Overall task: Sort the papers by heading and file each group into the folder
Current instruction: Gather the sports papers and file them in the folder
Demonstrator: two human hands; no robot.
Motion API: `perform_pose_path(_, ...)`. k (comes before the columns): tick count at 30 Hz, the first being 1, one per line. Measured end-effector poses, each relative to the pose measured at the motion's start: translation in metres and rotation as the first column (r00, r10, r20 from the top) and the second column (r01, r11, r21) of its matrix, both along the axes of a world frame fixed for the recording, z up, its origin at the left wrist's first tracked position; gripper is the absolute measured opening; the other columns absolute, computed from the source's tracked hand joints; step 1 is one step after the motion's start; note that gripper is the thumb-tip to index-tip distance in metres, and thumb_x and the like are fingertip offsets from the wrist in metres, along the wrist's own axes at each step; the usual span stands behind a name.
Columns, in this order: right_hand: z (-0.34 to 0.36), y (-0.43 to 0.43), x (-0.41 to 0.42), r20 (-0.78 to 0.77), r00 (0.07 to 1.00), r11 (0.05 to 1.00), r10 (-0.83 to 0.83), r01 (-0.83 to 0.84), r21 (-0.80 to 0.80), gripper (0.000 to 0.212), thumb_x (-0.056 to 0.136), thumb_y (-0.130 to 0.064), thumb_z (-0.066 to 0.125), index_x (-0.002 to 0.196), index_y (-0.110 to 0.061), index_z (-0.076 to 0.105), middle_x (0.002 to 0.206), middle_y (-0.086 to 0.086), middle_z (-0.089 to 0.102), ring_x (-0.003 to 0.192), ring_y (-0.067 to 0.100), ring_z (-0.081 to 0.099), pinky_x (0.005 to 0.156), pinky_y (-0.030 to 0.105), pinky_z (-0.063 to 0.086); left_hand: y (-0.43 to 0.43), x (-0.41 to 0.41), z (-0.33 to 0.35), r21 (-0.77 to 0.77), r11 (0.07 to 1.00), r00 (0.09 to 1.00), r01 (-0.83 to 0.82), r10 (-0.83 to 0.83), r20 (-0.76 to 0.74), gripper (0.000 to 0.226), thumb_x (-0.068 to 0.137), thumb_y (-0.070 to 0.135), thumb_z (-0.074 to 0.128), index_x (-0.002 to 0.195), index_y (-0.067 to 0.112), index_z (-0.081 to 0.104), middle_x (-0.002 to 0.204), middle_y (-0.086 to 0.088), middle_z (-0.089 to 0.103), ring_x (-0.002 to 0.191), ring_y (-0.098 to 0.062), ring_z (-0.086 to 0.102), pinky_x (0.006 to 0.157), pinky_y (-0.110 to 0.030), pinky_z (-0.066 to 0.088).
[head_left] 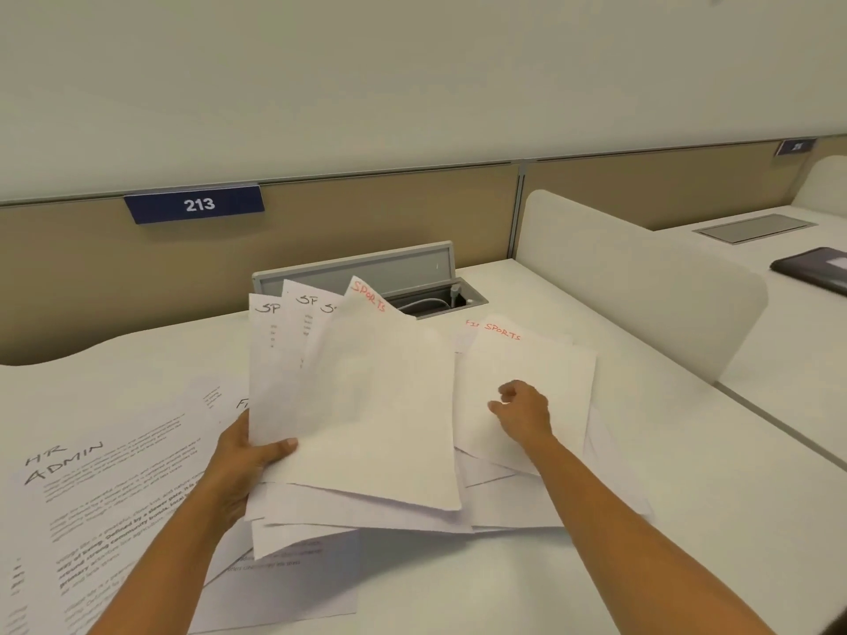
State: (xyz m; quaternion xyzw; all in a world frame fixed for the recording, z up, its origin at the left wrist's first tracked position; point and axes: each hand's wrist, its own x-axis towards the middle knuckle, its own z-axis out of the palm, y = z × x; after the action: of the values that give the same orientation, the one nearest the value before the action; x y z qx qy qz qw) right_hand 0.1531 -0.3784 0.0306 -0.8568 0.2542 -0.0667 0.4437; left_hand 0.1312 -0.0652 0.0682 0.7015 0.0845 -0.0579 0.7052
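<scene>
Over the desk (458,588), left fingers (279,447) grip fanned papers (366,405); right fingers (506,392) curl loosely.

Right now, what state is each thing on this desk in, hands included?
Fanned sheets, raised off the desk, headed SPORTS where readable.
Left hand, grips the fanned sheets' lower corner.
Right hand, fingers loosely curled over the loose SPORTS sheet; grip unclear.
Loose SPORTS sheet, flat on the paper pile.
HR ADMIN sheet, flat on the desk, face up.
Cable hatch lid, raised open.
Neighbouring hatch, shut.
</scene>
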Motion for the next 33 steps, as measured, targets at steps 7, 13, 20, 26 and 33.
perform_pose_path(7, -0.018, -0.045, -0.012, -0.267, 0.925, 0.927, -0.272, 0.177, -0.329, 0.068, 0.077, -0.04, 0.071, 0.126, -0.003, 0.04, 0.132, 0.015, 0.043, 0.125, 0.029, 0.038, 0.097, 0.037, 0.041, -0.005, 0.003, -0.006, -0.062, 0.998, 1.0, -0.023, 0.023, -0.011, 0.053, 0.079, -0.01, 0.061, 0.128, 0.006, 0.046, 0.113, -0.016, 0.058, 0.094, -0.034, 0.057, 0.079, -0.041, 0.047)
perform_pose_path(13, -0.018, -0.051, -0.012, -0.285, 0.902, 0.923, -0.324, 0.236, -0.303, 0.078, 0.07, -0.042, 0.077, 0.126, -0.003, 0.038, 0.132, 0.015, 0.044, 0.126, 0.029, 0.035, 0.098, 0.036, 0.039, -0.013, 0.004, -0.008, -0.07, 0.997, 1.0, -0.017, 0.016, -0.02, 0.048, 0.08, -0.011, 0.06, 0.123, 0.007, 0.049, 0.109, -0.015, 0.059, 0.086, -0.031, 0.059, 0.077, -0.039, 0.048)
perform_pose_path(20, -0.011, -0.044, -0.011, -0.224, 0.904, 0.906, -0.365, 0.289, -0.31, 0.083, 0.066, -0.031, 0.082, 0.129, -0.003, 0.035, 0.135, 0.016, 0.039, 0.127, 0.03, 0.035, 0.098, 0.038, 0.039, -0.012, 0.002, -0.01, -0.083, 0.996, 0.999, -0.03, 0.028, -0.029, 0.05, 0.079, -0.011, 0.061, 0.124, 0.006, 0.049, 0.109, -0.016, 0.059, 0.091, -0.033, 0.058, 0.083, -0.044, 0.047)
perform_pose_path(26, -0.006, -0.041, -0.014, -0.187, 0.933, 0.902, -0.309, 0.225, -0.369, 0.079, 0.067, -0.021, 0.082, 0.127, -0.006, 0.033, 0.129, 0.015, 0.041, 0.121, 0.031, 0.042, 0.094, 0.038, 0.042, -0.01, 0.001, -0.01, -0.086, 0.996, 0.999, -0.035, 0.032, -0.035, 0.05, 0.079, -0.011, 0.06, 0.125, 0.006, 0.048, 0.111, -0.017, 0.059, 0.093, -0.035, 0.058, 0.083, -0.046, 0.047)
perform_pose_path(33, 0.005, -0.034, -0.021, 0.079, 0.967, 0.92, -0.244, 0.256, -0.296, 0.059, 0.084, 0.006, 0.053, 0.136, -0.011, 0.03, 0.122, 0.02, 0.054, 0.105, 0.039, 0.058, 0.085, 0.04, 0.046, -0.01, -0.001, -0.008, -0.088, 0.995, 0.998, -0.054, 0.053, -0.013, 0.049, 0.08, -0.011, 0.06, 0.124, 0.007, 0.049, 0.108, -0.014, 0.059, 0.088, -0.032, 0.058, 0.083, -0.044, 0.047)
